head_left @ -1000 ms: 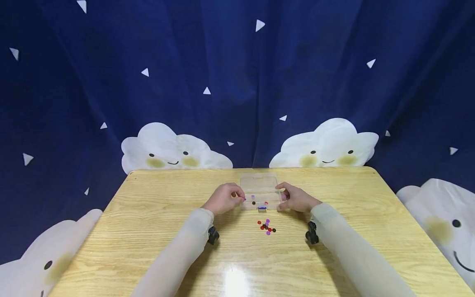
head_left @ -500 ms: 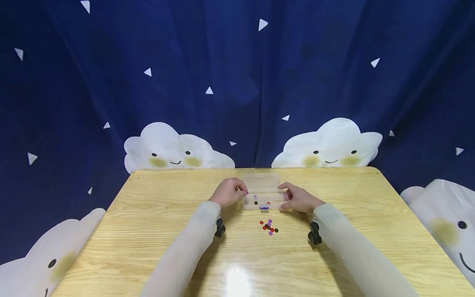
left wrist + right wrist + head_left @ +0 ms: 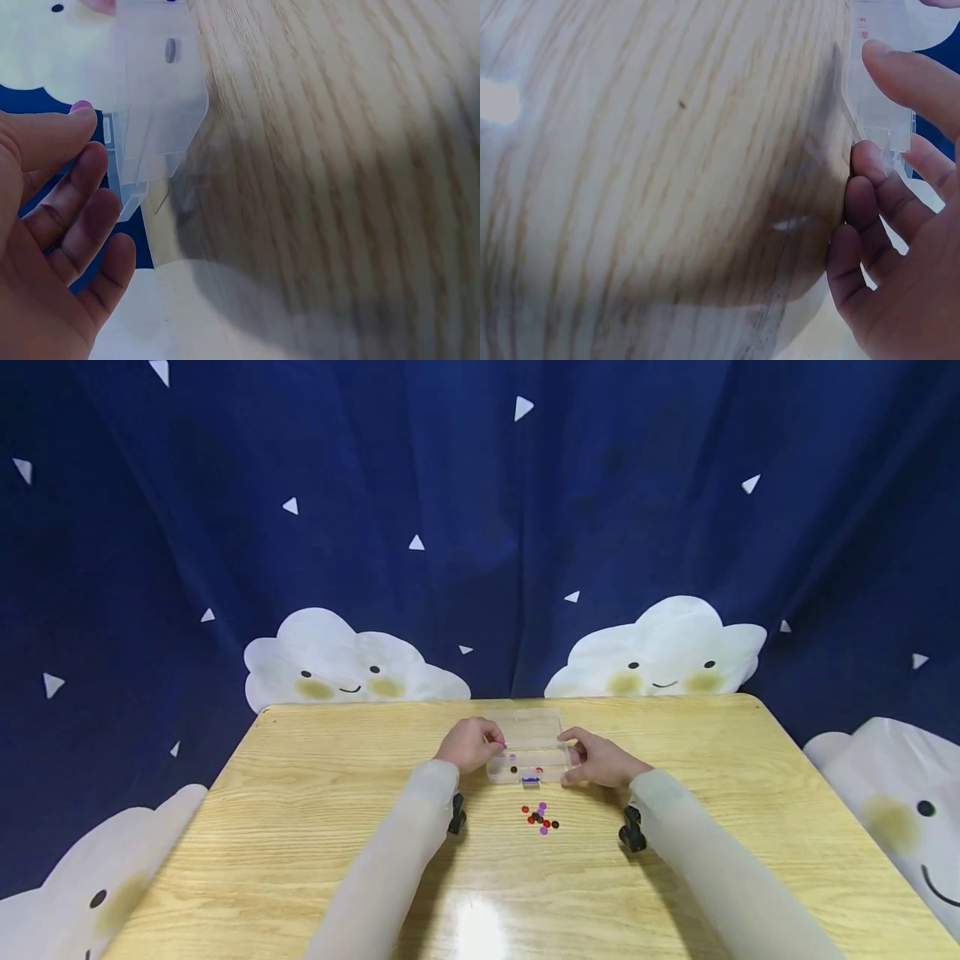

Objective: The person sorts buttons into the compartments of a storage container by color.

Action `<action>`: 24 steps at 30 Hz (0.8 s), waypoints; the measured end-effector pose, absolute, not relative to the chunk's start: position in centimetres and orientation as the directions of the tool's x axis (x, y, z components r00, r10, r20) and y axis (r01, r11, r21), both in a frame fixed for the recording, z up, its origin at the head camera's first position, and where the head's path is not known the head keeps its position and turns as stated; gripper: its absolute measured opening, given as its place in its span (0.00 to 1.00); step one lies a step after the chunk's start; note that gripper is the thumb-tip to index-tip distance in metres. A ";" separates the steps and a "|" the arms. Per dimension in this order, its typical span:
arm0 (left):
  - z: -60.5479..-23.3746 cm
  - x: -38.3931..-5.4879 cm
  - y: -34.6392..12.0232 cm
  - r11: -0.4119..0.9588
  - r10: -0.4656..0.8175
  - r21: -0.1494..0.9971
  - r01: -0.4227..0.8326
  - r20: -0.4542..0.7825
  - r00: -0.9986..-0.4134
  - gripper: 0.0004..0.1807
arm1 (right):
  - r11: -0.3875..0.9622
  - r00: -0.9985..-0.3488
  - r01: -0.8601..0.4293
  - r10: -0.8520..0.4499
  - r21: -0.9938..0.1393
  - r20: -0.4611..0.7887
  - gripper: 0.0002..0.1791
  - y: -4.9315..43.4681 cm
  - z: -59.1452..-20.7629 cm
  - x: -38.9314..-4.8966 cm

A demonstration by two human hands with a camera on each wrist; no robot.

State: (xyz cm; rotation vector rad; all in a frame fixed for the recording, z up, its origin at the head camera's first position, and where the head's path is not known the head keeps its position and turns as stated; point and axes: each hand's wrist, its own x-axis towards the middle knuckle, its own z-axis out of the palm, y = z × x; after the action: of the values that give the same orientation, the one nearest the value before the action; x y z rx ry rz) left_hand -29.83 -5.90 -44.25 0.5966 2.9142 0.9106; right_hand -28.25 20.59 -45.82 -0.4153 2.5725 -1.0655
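Note:
A clear plastic box [image 3: 552,758] stands at the back middle of the table in the head view, its lid [image 3: 528,723] raised behind it. Between the fingertips of my left hand [image 3: 468,747], over the box's left end, a small purple disc [image 3: 81,106] is pinched. It looks like a button or counter; its exact kind is unclear. My right hand [image 3: 604,762] grips the box's right end, thumb at the front and fingers curled around the side. Inside lie a purple disc [image 3: 513,756], a black disc [image 3: 513,769] and a red disc [image 3: 539,770].
A loose cluster of red, black and purple discs [image 3: 540,817] lies on the wooden table [image 3: 315,810] in front of the box. A blue latch [image 3: 530,780] marks the box's front edge. Behind the table hangs a dark blue curtain [image 3: 480,527] with clouds.
My left hand, with the purple disc, has moved right and away from me, from the box's left edge to over its left end. My right hand keeps its hold on the box.

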 end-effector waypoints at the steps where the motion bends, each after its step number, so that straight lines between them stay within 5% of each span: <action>1: -44.2 -29.9 -5.8 0.761 0.363 0.551 0.343 0.078 -0.929 0.04 | 0.678 -0.904 -0.144 -0.387 -0.721 -0.184 0.39 20.6 -45.8 -28.3; 24: -44.5 -30.8 -4.1 0.809 0.346 0.497 0.313 0.029 -0.938 0.04 | 0.661 -0.893 -0.137 -0.405 -0.738 -0.197 0.40 20.9 -46.3 -28.9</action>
State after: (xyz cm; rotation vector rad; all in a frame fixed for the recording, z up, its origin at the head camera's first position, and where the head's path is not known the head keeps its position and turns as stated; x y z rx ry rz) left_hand -30.80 -4.07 -44.49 0.5341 2.9273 0.7882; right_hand -28.88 20.92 -46.33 -0.4290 2.5343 -1.0853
